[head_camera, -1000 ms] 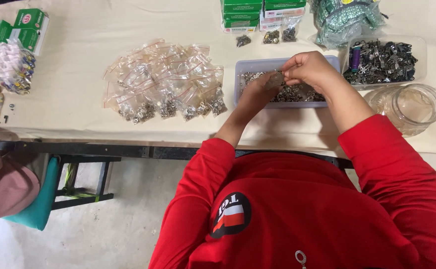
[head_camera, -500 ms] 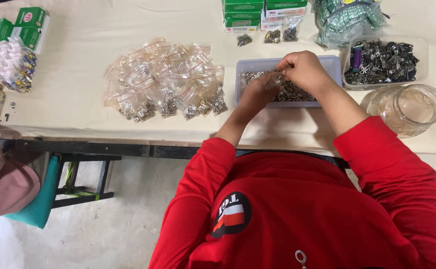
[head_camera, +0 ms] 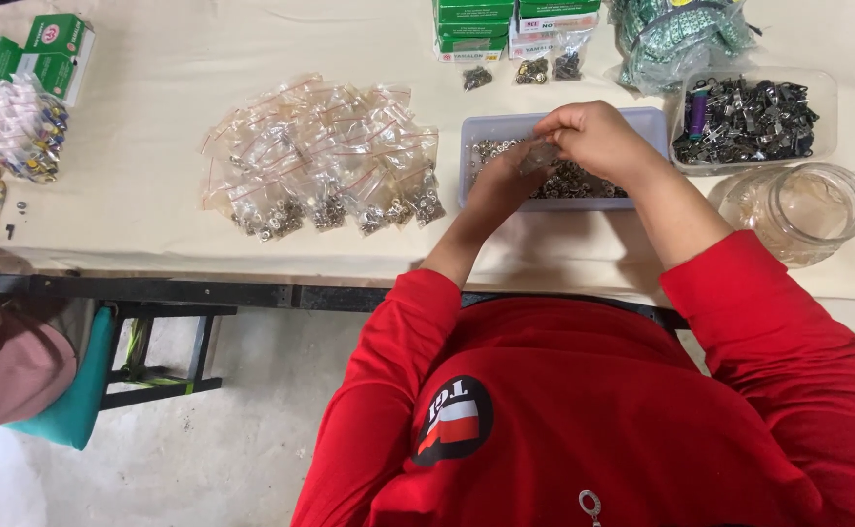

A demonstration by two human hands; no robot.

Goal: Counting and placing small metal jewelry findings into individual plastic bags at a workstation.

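Both my hands work over a shallow clear tray filled with small silver metal parts. My right hand hovers above the tray's middle and pinches the top of a small clear plastic bag. My left hand sits at the tray's near left side, its fingers closed on the same bag from below. What is inside the bag is too small to tell. Red sleeves cover both my arms.
A pile of filled clear bags lies left of the tray. To the right stand a tray of dark metal clips and a glass jar. Green boxes line the far edge. Another person's pink sleeve shows at left.
My hands have stayed over the tray, with the fingers shifting slightly on the small bag. Nothing else has moved.
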